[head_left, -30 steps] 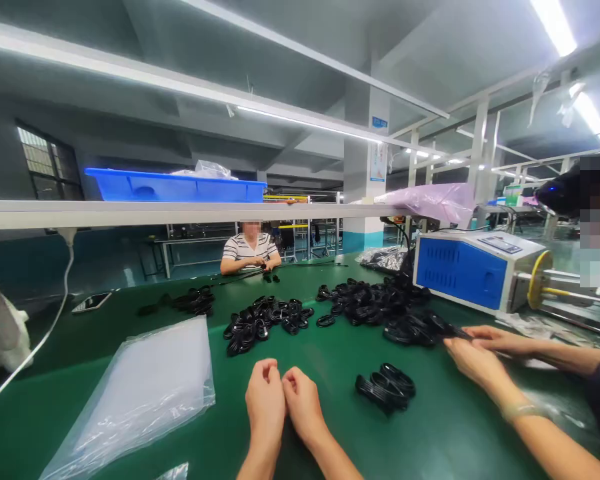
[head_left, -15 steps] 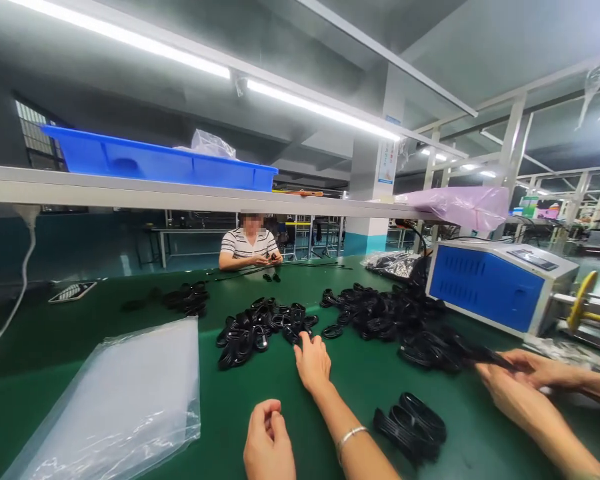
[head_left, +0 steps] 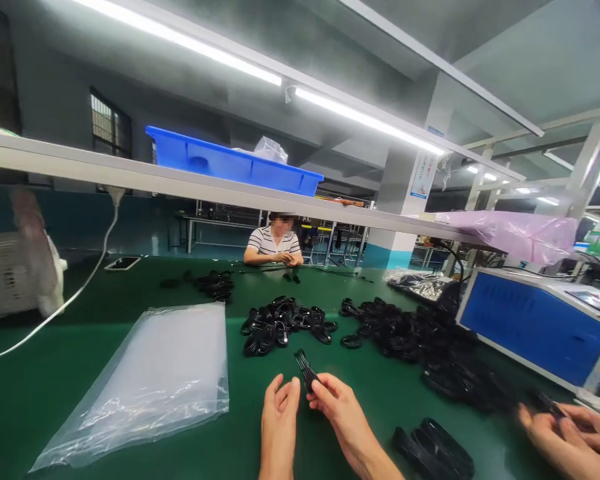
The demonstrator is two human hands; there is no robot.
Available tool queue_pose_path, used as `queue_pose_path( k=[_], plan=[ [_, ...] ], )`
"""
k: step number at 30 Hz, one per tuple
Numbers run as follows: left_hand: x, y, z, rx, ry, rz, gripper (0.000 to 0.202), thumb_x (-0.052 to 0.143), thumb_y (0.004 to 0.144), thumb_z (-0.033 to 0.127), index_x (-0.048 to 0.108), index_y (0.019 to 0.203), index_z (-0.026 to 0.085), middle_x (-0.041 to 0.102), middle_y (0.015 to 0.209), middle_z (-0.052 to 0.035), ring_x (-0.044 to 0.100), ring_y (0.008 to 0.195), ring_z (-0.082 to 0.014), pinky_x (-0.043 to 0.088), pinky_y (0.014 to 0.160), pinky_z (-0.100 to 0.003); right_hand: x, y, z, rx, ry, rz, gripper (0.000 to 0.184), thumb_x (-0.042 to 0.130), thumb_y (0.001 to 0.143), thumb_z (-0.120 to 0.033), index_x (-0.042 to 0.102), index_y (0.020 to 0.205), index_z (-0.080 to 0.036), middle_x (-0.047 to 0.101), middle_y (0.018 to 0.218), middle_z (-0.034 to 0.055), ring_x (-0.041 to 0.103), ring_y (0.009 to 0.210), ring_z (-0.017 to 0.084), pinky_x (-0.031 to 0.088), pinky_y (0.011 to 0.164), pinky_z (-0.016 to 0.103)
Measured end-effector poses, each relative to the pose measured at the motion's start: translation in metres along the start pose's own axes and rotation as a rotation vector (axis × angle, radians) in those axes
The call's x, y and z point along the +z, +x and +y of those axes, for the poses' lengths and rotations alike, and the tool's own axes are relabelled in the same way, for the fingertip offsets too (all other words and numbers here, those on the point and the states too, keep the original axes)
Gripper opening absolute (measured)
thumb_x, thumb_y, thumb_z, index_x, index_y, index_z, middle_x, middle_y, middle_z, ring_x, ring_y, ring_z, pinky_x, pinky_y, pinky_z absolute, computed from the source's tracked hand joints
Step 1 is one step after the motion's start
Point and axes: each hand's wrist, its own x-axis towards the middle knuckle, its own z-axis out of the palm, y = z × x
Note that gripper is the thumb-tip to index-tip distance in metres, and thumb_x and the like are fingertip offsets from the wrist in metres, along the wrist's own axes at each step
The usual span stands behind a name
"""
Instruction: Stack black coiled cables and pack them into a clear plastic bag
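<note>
A coiled black cable (head_left: 305,369) is pinched between the thumb and fingers of my right hand (head_left: 341,408), just above the green table. Close on its left, my left hand (head_left: 280,417) is open, thumb and fingers apart, holding nothing. Beyond both hands lies a pile of coiled black cables (head_left: 285,323). A larger cable heap (head_left: 400,333) spreads to the right of that pile. Nearer me, at the lower right, a few cable coils (head_left: 433,450) lie together.
A clear plastic bag stack (head_left: 150,373) lies left. Another person's hands (head_left: 570,430) work with a cable at far right, near a blue machine (head_left: 530,333). Across the table (head_left: 260,440) sits a person (head_left: 275,243). An overhead shelf (head_left: 205,187) bears a blue tray (head_left: 235,167).
My right hand has drawn back from the pile with a coiled cable in its fingers. My left hand has opened beside it. The view has turned left.
</note>
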Motion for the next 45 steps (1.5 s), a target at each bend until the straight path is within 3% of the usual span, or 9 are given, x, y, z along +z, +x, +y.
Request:
queue_pose_path(
  k=[3,6,11,16,24,30,37,41,45],
  plan=[
    [0.008,-0.014,0.014,-0.024,-0.121,-0.179,0.077,0.075,0.062,0.041,0.040,0.126,0.018,0.064,0.108,-0.0139,0.060,0.102,-0.0246,0.046,0.087,-0.033,0.000,-0.035,-0.007,0.059,0.352,-0.102,0.031,0.064,0.073,-0.045,0.065,0.081,-0.015,0.060,0.072,0.0034,0.054,0.065,0.012,0.043,0.062,0.024],
    [0.010,-0.029,0.027,-0.034,-0.093,-0.318,0.075,0.077,0.059,0.038,0.045,0.124,0.018,0.064,0.108,-0.0140,0.058,0.106,-0.0264,0.048,0.082,-0.031,0.003,-0.050,-0.011,0.077,0.528,-0.117,0.029,0.071,0.068,-0.042,0.066,0.076,-0.015,0.058,0.070,0.0025,0.052,0.066,0.012,0.042,0.061,0.023],
    [0.006,-0.040,0.038,-0.031,-0.051,-0.325,0.063,0.076,0.061,0.034,0.052,0.116,0.018,0.064,0.108,-0.0134,0.058,0.105,-0.0263,0.050,0.075,-0.028,0.010,-0.053,-0.010,0.073,0.615,-0.081,0.030,0.074,0.066,-0.040,0.068,0.080,-0.014,0.059,0.074,0.0037,0.053,0.068,0.012,0.042,0.063,0.024],
    [0.005,-0.033,0.032,-0.003,-0.021,-0.297,0.067,0.077,0.059,0.039,0.052,0.117,0.019,0.066,0.101,-0.0105,0.062,0.096,-0.0229,0.049,0.072,-0.025,0.013,-0.049,-0.001,0.106,0.684,-0.074,0.037,0.078,0.061,-0.042,0.066,0.079,-0.012,0.060,0.072,0.0028,0.056,0.064,0.011,0.044,0.059,0.022],
    [0.000,-0.020,0.016,0.020,0.088,-0.314,0.072,0.076,0.059,0.043,0.049,0.121,0.017,0.067,0.087,-0.0084,0.064,0.078,-0.0194,0.049,0.063,-0.024,0.012,-0.046,0.001,0.191,0.519,-0.131,0.050,0.072,0.058,-0.058,0.051,0.071,-0.014,0.060,0.054,0.0012,0.051,0.038,0.007,0.036,0.033,0.014],
    [-0.006,0.000,-0.001,0.026,0.052,-0.266,0.065,0.081,0.053,0.040,0.057,0.110,0.018,0.063,0.110,-0.0127,0.063,0.094,-0.0259,0.051,0.075,-0.029,0.016,-0.038,0.018,0.221,0.486,-0.092,0.058,0.070,0.051,-0.066,0.047,0.069,-0.015,0.059,0.049,0.0004,0.050,0.034,0.005,0.031,0.031,0.012],
    [-0.007,0.004,-0.004,0.040,0.065,-0.128,0.069,0.080,0.051,0.042,0.057,0.113,0.021,0.067,0.094,-0.0076,0.065,0.084,-0.0231,0.051,0.069,-0.027,0.001,-0.027,0.005,0.216,0.208,-0.147,0.064,0.061,0.054,-0.072,0.045,0.085,-0.017,0.058,0.055,-0.0010,0.051,0.036,0.009,0.032,0.032,0.016],
    [-0.008,0.011,-0.007,0.009,0.074,-0.012,0.066,0.076,0.054,0.047,0.056,0.112,0.022,0.066,0.093,-0.0070,0.066,0.080,-0.0230,0.050,0.063,-0.027,-0.029,0.016,-0.015,0.069,-0.335,0.112,0.026,0.044,0.080,-0.044,0.048,0.093,-0.021,0.052,0.057,-0.0042,0.053,0.042,0.012,0.036,0.038,0.020],
    [-0.012,0.025,-0.021,0.005,0.062,0.029,0.068,0.076,0.050,0.051,0.057,0.109,0.022,0.067,0.092,-0.0079,0.065,0.088,-0.0248,0.051,0.065,-0.028,-0.036,0.086,-0.021,0.041,-0.523,0.223,0.010,0.046,0.079,-0.021,0.053,0.087,-0.024,0.049,0.052,-0.0040,0.057,0.055,0.016,0.039,0.057,0.027]
  ],
)
